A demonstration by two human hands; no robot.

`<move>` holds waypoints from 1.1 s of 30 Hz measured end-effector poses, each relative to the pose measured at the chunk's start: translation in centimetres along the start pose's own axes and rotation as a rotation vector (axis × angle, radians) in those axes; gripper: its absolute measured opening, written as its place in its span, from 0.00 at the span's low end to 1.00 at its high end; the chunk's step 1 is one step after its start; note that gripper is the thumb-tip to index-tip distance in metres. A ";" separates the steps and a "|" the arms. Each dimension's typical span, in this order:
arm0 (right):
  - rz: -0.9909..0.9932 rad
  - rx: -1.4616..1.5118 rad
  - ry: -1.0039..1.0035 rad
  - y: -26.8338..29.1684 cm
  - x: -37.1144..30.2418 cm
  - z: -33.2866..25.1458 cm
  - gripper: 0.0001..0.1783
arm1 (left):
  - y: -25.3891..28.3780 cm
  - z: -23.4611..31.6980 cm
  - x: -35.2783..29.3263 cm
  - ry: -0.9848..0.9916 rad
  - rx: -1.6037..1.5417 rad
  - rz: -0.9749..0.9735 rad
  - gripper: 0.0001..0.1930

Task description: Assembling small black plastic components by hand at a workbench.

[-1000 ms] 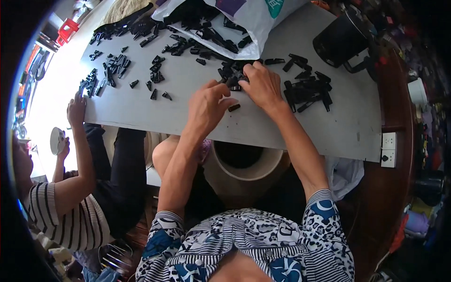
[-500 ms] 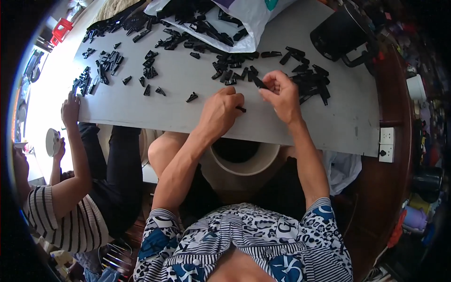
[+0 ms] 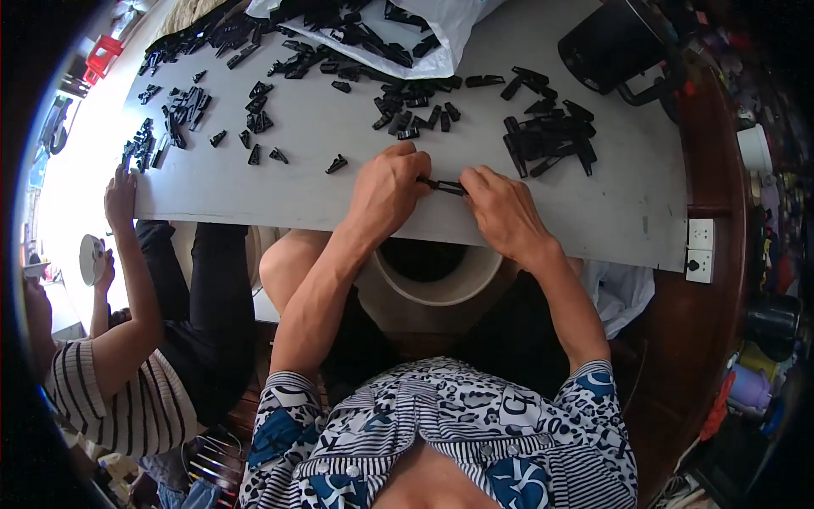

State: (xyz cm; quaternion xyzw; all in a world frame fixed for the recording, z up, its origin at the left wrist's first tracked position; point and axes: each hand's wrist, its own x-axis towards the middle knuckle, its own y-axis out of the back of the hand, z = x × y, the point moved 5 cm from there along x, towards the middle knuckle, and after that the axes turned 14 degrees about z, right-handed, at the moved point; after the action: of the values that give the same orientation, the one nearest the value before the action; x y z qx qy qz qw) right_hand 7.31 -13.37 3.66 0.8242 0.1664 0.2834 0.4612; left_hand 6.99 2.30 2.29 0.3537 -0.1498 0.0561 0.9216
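1. The held piece (image 3: pixel 452 187) is showing black.
2. The loose pieces (image 3: pixel 547 136) on the table (image 3: pixel 615 216) are showing black too, against its light grey.
3. The open bag (image 3: pixel 454 53) is showing white.
4. The big mug (image 3: pixel 606 53) is showing black.
5. The shirt (image 3: pixel 458 399) is wearing black leopard-like spots on white, with blue patches and black-and-white stripes down the front and at the cuffs.
6. The neighbour's top (image 3: pixel 123 399) is carrying dark stripes on cream, and the trousers (image 3: pixel 220 280) are looking black.
7. The bucket (image 3: pixel 441 299) is showing a cream rim and a dark inside.
8. The wall socket (image 3: pixel 699 248) is showing white beside reddish-brown wood (image 3: pixel 719 187).
9. The stool (image 3: pixel 103 56) is showing bright red.
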 end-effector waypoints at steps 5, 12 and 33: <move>0.000 -0.014 0.026 0.0 0.1 -0.1 0.02 | 0.1 0.1 0.0 -0.012 0.016 0.006 0.08; -0.055 -0.281 0.133 -0.1 0.9 -0.9 0.03 | -0.2 0.4 -0.1 -0.013 0.035 0.010 0.08; -0.527 -0.395 0.449 -1.4 4.7 -3.3 0.06 | -0.3 -0.8 0.2 -0.072 -0.017 0.031 0.07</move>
State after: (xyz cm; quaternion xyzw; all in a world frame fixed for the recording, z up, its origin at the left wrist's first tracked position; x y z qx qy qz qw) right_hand 8.93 -7.89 5.32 0.5665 0.4111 0.3550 0.6197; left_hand 7.41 2.67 1.58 0.3451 -0.1887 0.0565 0.9177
